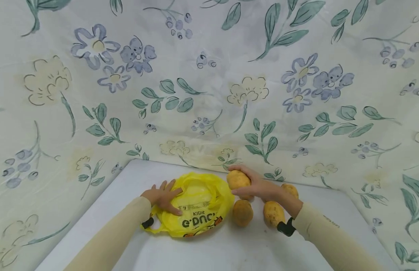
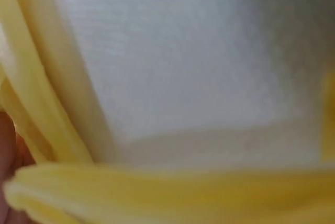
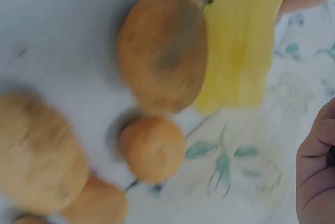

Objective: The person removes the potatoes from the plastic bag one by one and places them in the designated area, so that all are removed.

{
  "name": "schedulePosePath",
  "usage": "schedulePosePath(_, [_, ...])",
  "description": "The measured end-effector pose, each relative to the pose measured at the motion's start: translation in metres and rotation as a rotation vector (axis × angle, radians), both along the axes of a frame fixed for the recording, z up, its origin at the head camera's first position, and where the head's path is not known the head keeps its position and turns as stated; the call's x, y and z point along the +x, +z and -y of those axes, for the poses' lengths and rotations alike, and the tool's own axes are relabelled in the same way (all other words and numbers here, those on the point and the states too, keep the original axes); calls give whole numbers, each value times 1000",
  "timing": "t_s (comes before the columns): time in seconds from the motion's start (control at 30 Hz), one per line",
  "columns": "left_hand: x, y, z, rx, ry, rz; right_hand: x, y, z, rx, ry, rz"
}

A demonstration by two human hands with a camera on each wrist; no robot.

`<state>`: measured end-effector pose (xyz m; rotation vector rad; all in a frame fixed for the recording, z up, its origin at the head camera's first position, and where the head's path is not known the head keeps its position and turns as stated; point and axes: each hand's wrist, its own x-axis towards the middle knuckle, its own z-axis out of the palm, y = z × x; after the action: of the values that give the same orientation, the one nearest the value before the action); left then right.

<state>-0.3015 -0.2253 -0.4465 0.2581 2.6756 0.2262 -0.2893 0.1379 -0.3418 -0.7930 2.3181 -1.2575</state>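
A yellow plastic bag (image 1: 196, 205) with dark print lies on the table, its mouth gaping upward. My left hand (image 1: 163, 196) rests on the bag's left side, fingers spread and fairly straight. Yellow folds of the bag (image 2: 157, 195) fill the lower edge of the left wrist view, with fingers just showing at the far left. Just past the bag's right rim, my right hand (image 1: 255, 182) grips a potato (image 1: 238, 179), thumb on the near side and fingers over the far side. Below that potato, another potato (image 1: 242, 213) sits close beside the bag.
Under my right wrist lie a speckled potato (image 1: 274, 213) and one farther back (image 1: 290, 190). A small potato (image 3: 153, 148) shows in the right wrist view. The white table (image 1: 250, 248) ends at a flower-printed cloth (image 1: 209, 113) rising behind it.
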Motion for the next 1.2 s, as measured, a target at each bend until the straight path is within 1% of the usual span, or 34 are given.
schedulePosePath(0.07, [-1, -1, 0, -3, 0, -1, 0, 4, -15, 36, -50, -11])
schedulePosePath(0.2, [-2, -2, 0, -13, 8, 6, -3, 7, -45, 92, -115, -31])
schedulePosePath(0.4, [0, -3, 0, -26, 12, 5, -9, 9, -82, 67, -146, -49])
schedulePosePath(0.5, [2, -3, 0, -24, 10, 3, -10, 9, -96, 66, -174, -51])
schedulePosePath(0.6, [3, -1, 0, -21, 11, -2, -10, 7, -108, 64, -219, -45])
schedulePosePath(0.77, [5, 2, -2, -15, 8, 1, -7, -4, -131, 53, -277, -36])
schedulePosePath(0.87, [6, 5, -3, -5, 6, 5, -2, -14, -146, 47, -300, -25])
schedulePosePath(0.97, [7, 6, -3, -6, 8, 4, 4, -28, -160, 30, -314, -4])
schedulePosePath(1.03, [7, 7, -2, -9, 12, 5, 7, -39, -169, 29, -330, 26])
schedulePosePath(1.1, [7, 7, -2, -14, 11, 2, 9, -49, -176, 43, -343, 49])
schedulePosePath(1.2, [4, 6, -1, -8, 10, -2, 10, -62, -183, 101, -373, 66])
